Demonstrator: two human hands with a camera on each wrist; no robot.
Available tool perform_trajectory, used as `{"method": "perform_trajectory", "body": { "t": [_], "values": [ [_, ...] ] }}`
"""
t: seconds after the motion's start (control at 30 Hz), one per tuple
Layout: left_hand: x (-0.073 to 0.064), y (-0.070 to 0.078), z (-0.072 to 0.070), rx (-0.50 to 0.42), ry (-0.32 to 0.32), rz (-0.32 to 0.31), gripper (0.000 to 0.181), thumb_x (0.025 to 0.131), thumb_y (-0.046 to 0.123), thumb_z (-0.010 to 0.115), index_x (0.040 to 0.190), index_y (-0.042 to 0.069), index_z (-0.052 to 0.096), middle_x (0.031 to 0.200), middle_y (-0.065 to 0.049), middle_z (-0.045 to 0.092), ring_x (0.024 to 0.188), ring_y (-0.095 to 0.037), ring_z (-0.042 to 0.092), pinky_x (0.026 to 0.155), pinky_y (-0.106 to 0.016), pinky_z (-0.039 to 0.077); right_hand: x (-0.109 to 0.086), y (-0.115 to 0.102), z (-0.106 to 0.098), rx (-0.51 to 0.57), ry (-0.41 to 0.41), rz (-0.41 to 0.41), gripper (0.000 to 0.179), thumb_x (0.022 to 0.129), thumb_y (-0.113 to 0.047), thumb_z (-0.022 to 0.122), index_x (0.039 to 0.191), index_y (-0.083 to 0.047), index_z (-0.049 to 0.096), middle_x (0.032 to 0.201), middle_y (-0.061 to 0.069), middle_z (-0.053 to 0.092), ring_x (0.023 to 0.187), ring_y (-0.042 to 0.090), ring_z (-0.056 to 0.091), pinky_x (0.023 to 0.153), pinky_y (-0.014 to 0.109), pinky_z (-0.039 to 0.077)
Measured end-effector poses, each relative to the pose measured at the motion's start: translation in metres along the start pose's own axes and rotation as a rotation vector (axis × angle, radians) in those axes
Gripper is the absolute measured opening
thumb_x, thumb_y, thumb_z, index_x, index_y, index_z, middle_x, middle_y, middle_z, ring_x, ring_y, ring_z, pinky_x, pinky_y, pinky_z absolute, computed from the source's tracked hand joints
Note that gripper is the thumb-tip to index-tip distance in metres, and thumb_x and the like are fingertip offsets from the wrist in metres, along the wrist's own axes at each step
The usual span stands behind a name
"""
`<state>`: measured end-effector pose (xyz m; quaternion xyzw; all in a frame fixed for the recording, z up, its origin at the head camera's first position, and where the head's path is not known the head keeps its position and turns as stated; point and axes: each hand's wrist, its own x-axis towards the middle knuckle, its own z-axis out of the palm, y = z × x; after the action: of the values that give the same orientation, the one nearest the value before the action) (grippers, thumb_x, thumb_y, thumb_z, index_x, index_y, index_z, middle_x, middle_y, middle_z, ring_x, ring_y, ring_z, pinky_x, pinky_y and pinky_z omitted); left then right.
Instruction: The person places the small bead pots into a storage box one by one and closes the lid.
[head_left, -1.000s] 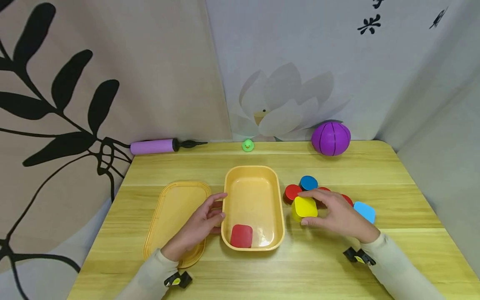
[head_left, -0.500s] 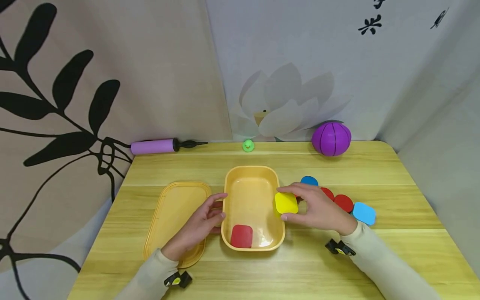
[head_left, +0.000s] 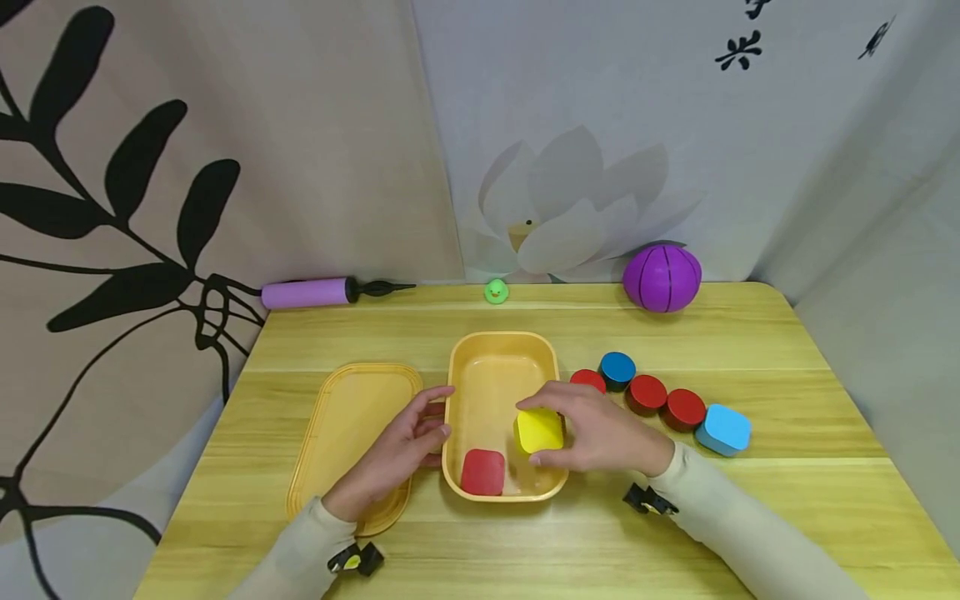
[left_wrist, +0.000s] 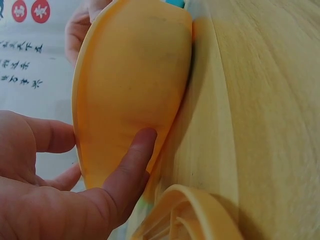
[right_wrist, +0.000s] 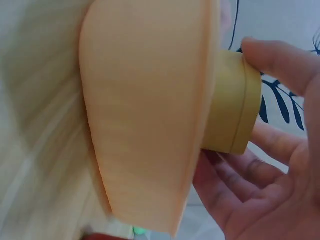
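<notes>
My right hand pinches a yellow rounded-square block between thumb and fingers, over the right half of a light-orange plastic box. In the right wrist view, the yellow block sticks up above the box's rim, its lower part hidden behind the wall. A red rounded-square block lies inside the box at the near left corner. My left hand rests against the box's left side. In the left wrist view its thumb lies on the outer wall and a fingertip is at the rim.
The box's lid lies left of it, partly under my left forearm. Right of the box are red round blocks, a blue round block and a light-blue block. A purple pump, green duck and purple ball line the back.
My right hand has carried the yellow block leftward from beside the round blocks, across the box's right rim and over its inside. My left hand and the box have stayed put.
</notes>
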<state>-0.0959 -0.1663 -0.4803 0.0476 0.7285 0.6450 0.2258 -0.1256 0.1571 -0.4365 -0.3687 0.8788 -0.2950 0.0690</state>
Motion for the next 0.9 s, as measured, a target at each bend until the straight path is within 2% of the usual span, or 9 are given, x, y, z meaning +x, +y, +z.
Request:
{"method": "perform_trajectory", "body": {
  "t": [0.17, 0.37, 0.73, 0.9],
  "values": [
    [0.000, -0.001, -0.001, 0.000, -0.006, 0.005, 0.058, 0.110, 0.016, 0.054, 0.164, 0.020, 0.031, 0.156, -0.022, 0.045, 0.128, -0.031, 0.060, 0.090, -0.042, 0.063, 0.004, -0.005, 0.009, -0.011, -0.063, -0.009, 0.057, 0.083, -0.046, 0.089, 0.131, -0.020, 0.071, 0.123, -0.012, 0.070, 0.111, 0.009, 0.064, 0.097, 0.034, 0.056],
    [0.000, 0.000, -0.001, -0.006, -0.015, -0.001, 0.059, 0.111, 0.017, 0.054, 0.164, 0.019, 0.031, 0.157, -0.022, 0.045, 0.130, -0.033, 0.060, 0.090, -0.043, 0.063, 0.007, -0.009, 0.015, -0.079, -0.127, -0.009, 0.055, 0.083, -0.054, 0.085, 0.128, -0.023, 0.071, 0.123, -0.012, 0.070, 0.114, 0.010, 0.064, 0.101, 0.037, 0.055],
    [0.000, 0.000, -0.003, -0.001, -0.019, 0.007, 0.056, 0.111, 0.018, 0.054, 0.163, 0.023, 0.034, 0.156, -0.023, 0.045, 0.129, -0.031, 0.060, 0.091, -0.044, 0.063, 0.011, -0.013, 0.027, -0.195, -0.175, -0.059, 0.057, 0.082, -0.054, 0.088, 0.125, -0.019, 0.074, 0.120, -0.007, 0.074, 0.110, 0.013, 0.067, 0.100, 0.041, 0.053],
    [-0.001, 0.001, -0.002, -0.013, -0.005, -0.007, 0.055, 0.111, 0.017, 0.055, 0.162, 0.027, 0.036, 0.156, -0.019, 0.046, 0.132, -0.031, 0.059, 0.091, -0.044, 0.063, 0.010, -0.013, 0.032, -0.254, -0.179, -0.058, 0.059, 0.084, -0.057, 0.085, 0.127, -0.020, 0.073, 0.122, -0.007, 0.075, 0.111, 0.014, 0.067, 0.096, 0.038, 0.049]
  ]
}}
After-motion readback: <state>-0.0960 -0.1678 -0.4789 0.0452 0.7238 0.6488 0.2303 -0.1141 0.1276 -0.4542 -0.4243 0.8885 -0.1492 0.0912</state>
